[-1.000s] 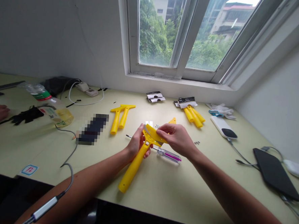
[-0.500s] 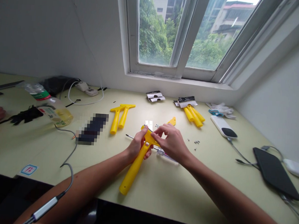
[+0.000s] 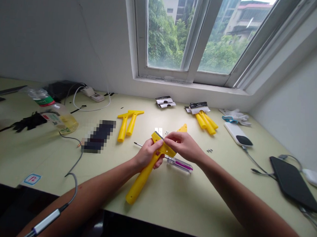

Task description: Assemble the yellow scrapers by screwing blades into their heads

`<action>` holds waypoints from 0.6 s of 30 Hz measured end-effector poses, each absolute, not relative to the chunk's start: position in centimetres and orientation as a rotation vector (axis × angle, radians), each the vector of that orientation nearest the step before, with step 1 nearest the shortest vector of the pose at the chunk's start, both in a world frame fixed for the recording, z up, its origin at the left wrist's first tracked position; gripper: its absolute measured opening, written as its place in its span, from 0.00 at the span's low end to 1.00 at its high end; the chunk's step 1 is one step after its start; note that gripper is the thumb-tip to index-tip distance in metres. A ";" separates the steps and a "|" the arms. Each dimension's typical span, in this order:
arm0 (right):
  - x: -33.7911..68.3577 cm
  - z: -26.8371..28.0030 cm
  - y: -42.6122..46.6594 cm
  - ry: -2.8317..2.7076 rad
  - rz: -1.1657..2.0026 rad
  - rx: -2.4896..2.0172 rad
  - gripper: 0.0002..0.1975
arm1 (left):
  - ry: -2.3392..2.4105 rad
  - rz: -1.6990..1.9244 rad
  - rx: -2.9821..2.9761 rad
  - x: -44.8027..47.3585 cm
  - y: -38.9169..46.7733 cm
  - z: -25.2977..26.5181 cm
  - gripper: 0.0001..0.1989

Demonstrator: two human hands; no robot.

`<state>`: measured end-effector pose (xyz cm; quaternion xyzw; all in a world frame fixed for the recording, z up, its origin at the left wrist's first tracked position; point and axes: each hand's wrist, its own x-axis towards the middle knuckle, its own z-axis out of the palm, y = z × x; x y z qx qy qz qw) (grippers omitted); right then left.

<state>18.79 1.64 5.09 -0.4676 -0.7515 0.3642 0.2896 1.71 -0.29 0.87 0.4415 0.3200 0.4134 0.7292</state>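
Both hands (image 3: 148, 154) on yellow scraper (image 3: 144, 175) (screwdriver (image 3: 175, 163) beside)

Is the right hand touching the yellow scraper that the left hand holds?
Touching. The head view shows the right hand with its fingertips pinched on the head of the yellow scraper, while the left hand grips the handle just below.
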 end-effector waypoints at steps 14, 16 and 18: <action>22.7 5.5 4.3 -2.078 0.728 -1.483 0.12 | 0.671 0.799 1.056 1.7 -0.7 0.9 0.14; 23.1 4.9 5.0 -2.167 0.529 -1.539 0.11 | 0.671 0.800 1.024 1.7 -0.3 0.6 0.14; 23.1 3.6 5.8 -2.280 0.314 -1.548 0.11 | 0.676 0.806 0.991 1.6 0.0 0.4 0.14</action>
